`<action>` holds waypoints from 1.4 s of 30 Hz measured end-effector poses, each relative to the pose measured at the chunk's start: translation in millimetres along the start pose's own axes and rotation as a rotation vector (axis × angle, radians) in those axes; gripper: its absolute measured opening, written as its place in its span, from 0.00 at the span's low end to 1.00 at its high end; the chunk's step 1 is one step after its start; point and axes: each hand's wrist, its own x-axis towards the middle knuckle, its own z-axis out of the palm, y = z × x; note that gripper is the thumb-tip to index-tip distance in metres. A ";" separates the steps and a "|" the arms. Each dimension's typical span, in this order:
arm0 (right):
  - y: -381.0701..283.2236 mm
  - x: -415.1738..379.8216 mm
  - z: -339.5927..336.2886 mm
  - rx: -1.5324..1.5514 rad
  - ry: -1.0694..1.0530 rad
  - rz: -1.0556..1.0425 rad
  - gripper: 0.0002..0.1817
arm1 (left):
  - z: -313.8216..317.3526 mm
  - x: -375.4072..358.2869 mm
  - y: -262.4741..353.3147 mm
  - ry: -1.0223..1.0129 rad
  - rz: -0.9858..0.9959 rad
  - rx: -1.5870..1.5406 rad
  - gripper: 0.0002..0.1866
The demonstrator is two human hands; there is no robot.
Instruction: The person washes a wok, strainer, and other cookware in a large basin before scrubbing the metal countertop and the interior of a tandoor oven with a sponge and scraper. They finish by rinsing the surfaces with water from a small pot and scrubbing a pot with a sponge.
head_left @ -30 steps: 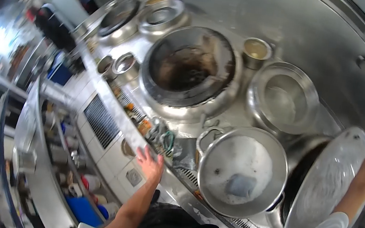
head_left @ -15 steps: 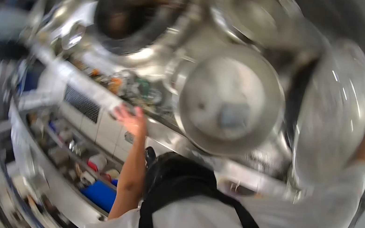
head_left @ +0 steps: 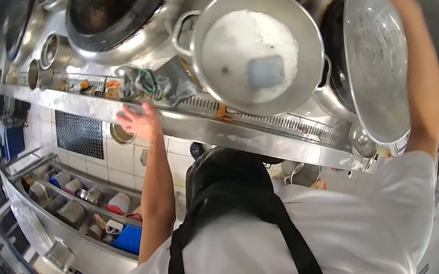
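Observation:
My left hand (head_left: 141,121), fingers spread and holding nothing, hovers at the steel front ledge (head_left: 204,126) of the stove. Reaching up past a large, steeply tilted metal basin (head_left: 376,58), my right hand (head_left: 401,1) is at the top edge of the view, near the basin's far rim. Its fingers are cut off there, so I cannot tell whether they grip it. Between my arms stands a two-handled metal pot (head_left: 314,55) with foamy white liquid (head_left: 234,37). A grey-blue block-like thing (head_left: 266,71) lies in the liquid.
A dark wok (head_left: 89,38) sits on the burner at left. Crumpled grey cloth or plastic (head_left: 174,82) and orange scraps lie along the grated gutter (head_left: 207,104). A small metal bowl (head_left: 363,141) is below the basin. Containers fill a steel rack (head_left: 70,185) at lower left.
My view has turned and steadied, so the stove edge now appears level. My right hand shows higher and farther left, beyond the basin. My left hand stays spread near the ledge.

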 end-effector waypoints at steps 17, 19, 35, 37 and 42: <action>-121.9 -112.5 239.4 -0.332 -0.921 0.092 0.27 | -87.1 -91.7 -432.5 -0.508 -1.184 -1.193 0.41; -101.2 -100.9 224.8 0.107 -1.019 0.389 0.29 | -105.1 -78.1 -489.1 -0.460 -1.236 -1.272 0.32; -463.7 -98.7 268.2 1.837 -0.112 0.524 0.32 | -194.7 349.4 -547.0 -0.575 -0.025 -0.469 0.29; -534.4 -63.2 347.2 1.895 -0.112 0.646 0.31 | -146.4 343.5 -661.3 -0.778 -0.091 -0.342 0.31; -714.2 21.0 455.9 0.955 -0.013 0.205 0.35 | -214.3 300.3 -753.2 -0.805 -0.853 -0.559 0.19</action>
